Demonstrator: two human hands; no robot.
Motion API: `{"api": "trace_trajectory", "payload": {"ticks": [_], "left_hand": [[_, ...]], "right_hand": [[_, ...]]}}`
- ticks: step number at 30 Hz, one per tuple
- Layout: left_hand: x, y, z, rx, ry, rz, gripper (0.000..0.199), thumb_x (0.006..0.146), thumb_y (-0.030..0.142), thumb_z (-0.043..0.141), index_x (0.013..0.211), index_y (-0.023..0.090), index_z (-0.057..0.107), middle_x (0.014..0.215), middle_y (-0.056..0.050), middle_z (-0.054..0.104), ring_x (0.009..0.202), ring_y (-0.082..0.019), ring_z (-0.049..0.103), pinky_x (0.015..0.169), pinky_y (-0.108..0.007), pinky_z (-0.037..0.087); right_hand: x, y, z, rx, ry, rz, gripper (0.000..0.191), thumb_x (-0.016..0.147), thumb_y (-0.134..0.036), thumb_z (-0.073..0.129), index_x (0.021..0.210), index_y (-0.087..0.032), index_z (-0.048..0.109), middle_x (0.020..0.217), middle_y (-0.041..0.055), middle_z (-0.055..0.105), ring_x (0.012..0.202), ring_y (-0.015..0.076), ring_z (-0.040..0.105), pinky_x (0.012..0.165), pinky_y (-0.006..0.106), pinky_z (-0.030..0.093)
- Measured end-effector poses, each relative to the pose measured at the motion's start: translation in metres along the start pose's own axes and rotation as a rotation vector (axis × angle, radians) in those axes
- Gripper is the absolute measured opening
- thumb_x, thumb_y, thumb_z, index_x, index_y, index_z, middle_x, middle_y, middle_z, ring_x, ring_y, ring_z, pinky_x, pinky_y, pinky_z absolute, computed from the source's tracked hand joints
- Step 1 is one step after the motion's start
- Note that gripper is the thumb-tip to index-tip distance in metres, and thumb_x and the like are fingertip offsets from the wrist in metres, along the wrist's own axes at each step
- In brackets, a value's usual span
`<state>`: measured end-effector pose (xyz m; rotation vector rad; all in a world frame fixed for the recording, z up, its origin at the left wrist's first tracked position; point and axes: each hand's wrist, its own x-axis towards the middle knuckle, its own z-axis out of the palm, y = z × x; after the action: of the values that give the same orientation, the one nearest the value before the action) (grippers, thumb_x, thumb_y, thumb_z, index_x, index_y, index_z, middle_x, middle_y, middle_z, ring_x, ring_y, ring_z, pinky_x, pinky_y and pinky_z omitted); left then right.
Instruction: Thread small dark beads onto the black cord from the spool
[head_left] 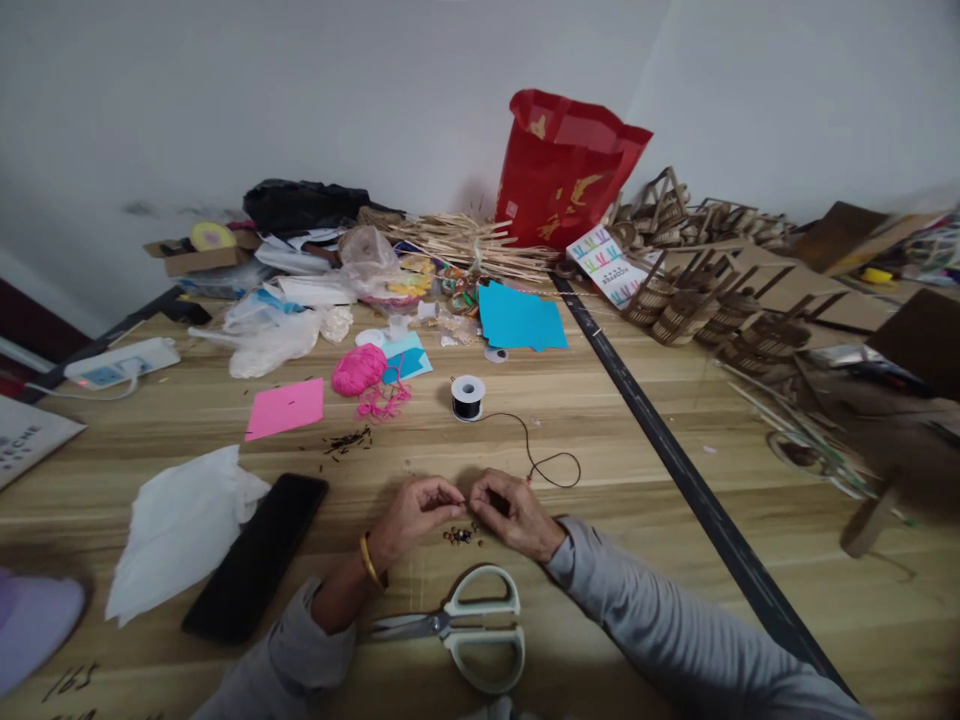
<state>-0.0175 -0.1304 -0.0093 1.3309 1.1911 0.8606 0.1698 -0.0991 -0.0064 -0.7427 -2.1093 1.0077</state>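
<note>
Beads (462, 537) lay at 6 o'clock, spool (468, 398) at 12

The left hand (421, 511) and right hand (516, 512) met almost fingertip to fingertip. The right hand pinched a thin dark strand, seemingly the end of the black cord (527, 443), which looped out at 2 o'clock, nearest that hand, and ran back to the spool. Whether the left fingers were closed on it, I could not tell. The loose beads lay just beside the fingertips, their scatter stretched from 9 to 3 o'clock, about equally near both hands. Beyond them lay the scissors (437, 624), blades towards 9 o'clock
</note>
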Motion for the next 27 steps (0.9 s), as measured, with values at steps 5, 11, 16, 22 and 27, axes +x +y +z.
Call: {"api": "trace_trajectory", "payload": {"ticks": [5,11,16,22,27], "left_hand": [[0.0003,-0.003,-0.0001,-0.003,-0.008,0.009,0.016,0.068,0.024,0.065,0.077,0.012,0.062,0.073,-0.004,0.064,0.069,-0.014,0.058,0.066,-0.025,0.046],[0.0,-0.0022,-0.0004,-0.008,-0.007,0.016,0.018,0.068,0.026,0.066,0.077,0.011,0.061,0.072,-0.004,0.064,0.068,-0.014,0.058,0.065,-0.025,0.045],[0.0006,-0.0026,-0.0006,-0.016,-0.006,0.024,0.017,0.068,0.025,0.067,0.077,0.011,0.062,0.072,-0.003,0.064,0.068,-0.014,0.058,0.065,-0.025,0.045],[0.0,-0.0024,-0.0006,-0.023,-0.004,0.028,0.014,0.068,0.021,0.065,0.077,0.011,0.062,0.072,-0.003,0.064,0.068,-0.013,0.057,0.065,-0.024,0.044],[0.0002,-0.0017,-0.0011,-0.024,-0.01,0.029,0.014,0.068,0.022,0.066,0.076,0.012,0.062,0.071,-0.002,0.064,0.067,-0.014,0.057,0.064,-0.025,0.044]], "right_hand": [[-0.0006,0.0015,0.001,-0.011,-0.02,0.001,0.012,0.085,-0.023,0.05,0.076,-0.016,0.054,0.071,0.0024,0.055,0.066,0.0132,0.05,0.063,0.024,0.039],[-0.0008,0.0028,0.0023,-0.024,-0.022,0.005,0.013,0.085,-0.024,0.05,0.077,-0.015,0.055,0.071,0.0025,0.056,0.067,0.0132,0.05,0.063,0.024,0.039],[0.0002,0.0021,0.0017,-0.021,-0.028,-0.007,0.014,0.085,-0.025,0.05,0.076,-0.015,0.054,0.071,0.0026,0.056,0.067,0.0134,0.051,0.064,0.024,0.039],[0.0,0.0021,0.0019,-0.03,-0.025,-0.011,0.016,0.086,-0.027,0.05,0.076,-0.016,0.054,0.071,0.0027,0.057,0.067,0.0135,0.051,0.063,0.024,0.039],[0.0003,0.0016,0.0019,-0.042,-0.023,-0.014,0.017,0.086,-0.028,0.05,0.076,-0.016,0.055,0.071,0.003,0.057,0.067,0.0137,0.051,0.063,0.024,0.039]]}}
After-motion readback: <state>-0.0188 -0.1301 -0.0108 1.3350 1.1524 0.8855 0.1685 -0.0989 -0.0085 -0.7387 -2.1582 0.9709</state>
